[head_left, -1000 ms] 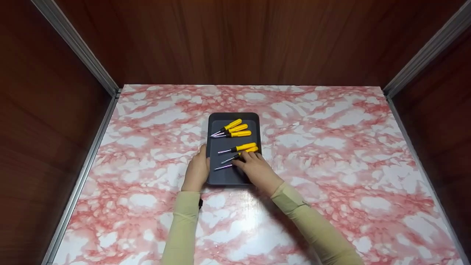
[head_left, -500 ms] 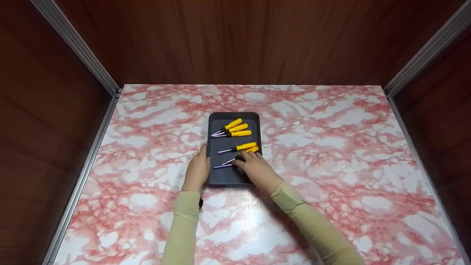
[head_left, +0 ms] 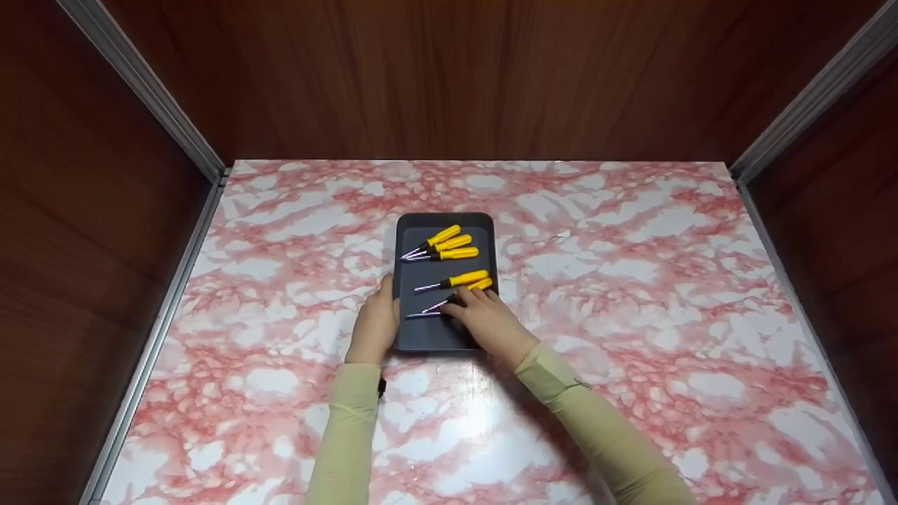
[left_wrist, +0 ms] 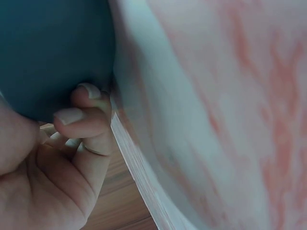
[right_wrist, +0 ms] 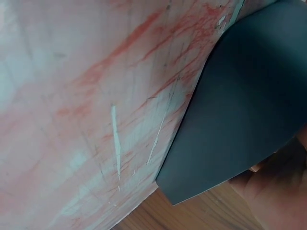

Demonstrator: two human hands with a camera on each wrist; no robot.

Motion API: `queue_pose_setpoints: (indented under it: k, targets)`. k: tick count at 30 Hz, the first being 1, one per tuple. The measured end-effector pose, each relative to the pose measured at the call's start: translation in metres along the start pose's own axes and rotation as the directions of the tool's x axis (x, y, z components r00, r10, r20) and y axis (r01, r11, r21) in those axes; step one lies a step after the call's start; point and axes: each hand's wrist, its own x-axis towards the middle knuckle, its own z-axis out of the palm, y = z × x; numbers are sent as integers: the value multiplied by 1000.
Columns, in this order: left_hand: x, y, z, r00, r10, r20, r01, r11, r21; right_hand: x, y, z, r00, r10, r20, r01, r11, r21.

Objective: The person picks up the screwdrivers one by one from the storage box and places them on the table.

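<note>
A dark grey tray [head_left: 421, 340] lies on the table, with several yellow-handled screwdrivers in it. On its left side my left hand [head_left: 373, 322] holds the wall; the left wrist view has curled fingers [left_wrist: 84, 124] against the outside of the tray. My right hand [head_left: 491, 326] reaches over the near right rim and grips the nearest screwdriver [head_left: 423, 315], whose handle is hidden under the hand. Right beside it lies another screwdriver [head_left: 481, 284], partly covered by the fingers. Just beyond is a third screwdriver [head_left: 468, 278], fully visible.
At the far end of the tray three screwdrivers [head_left: 457, 254] are fanned out, tips together at the left. A red-and-white marbled table [head_left: 631, 294] surrounds the tray. Dark wood panels [head_left: 449, 84] stand behind and at both sides.
The nearest screwdriver has shifted slightly away from me, its shaft turning more level and closing on its neighbour. The left hand and tray stay nearly still.
</note>
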Motion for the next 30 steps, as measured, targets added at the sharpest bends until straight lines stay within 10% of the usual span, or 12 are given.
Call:
queue_pose_setpoints:
  k: [30]
  targets:
    - [0,0,0,1000,-6,0,6,1000,-3,0,0,0,1000,5,-10,-5,1000,2]
